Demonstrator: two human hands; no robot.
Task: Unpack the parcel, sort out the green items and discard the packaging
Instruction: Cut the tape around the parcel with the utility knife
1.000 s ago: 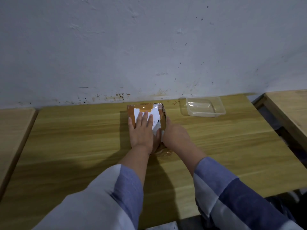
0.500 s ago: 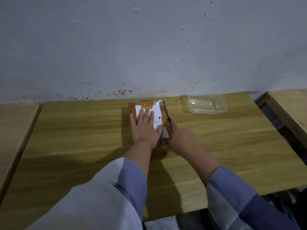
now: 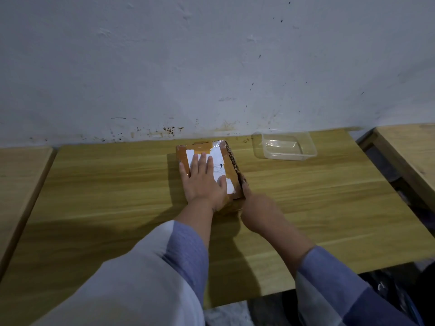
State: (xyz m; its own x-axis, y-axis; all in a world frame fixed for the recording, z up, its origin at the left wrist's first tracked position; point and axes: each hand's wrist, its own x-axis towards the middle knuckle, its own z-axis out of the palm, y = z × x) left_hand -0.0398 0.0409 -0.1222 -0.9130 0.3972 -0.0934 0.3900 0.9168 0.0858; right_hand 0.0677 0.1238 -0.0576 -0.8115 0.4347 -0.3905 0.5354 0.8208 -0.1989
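Observation:
A brown cardboard parcel [image 3: 203, 147], wrapped in tape and bearing a white label, lies on the wooden table [image 3: 113, 196] near the wall. My left hand [image 3: 202, 182] rests flat on its top with the fingers spread over the label. My right hand [image 3: 259, 212] is at the parcel's near right corner. Its thumb runs up the right side, and its fingers curl in against the corner, hidden behind the back of the hand. The parcel is closed and its contents are out of sight.
A clear plastic container [image 3: 286, 147] stands to the right of the parcel by the wall. Another wooden table [image 3: 21, 175] adjoins on the left, and a third [image 3: 409, 147] stands on the right across a dark gap.
My right hand has slid back along the parcel's right side to its near corner. The left hand has stayed pressed on top. The parcel has turned slightly.

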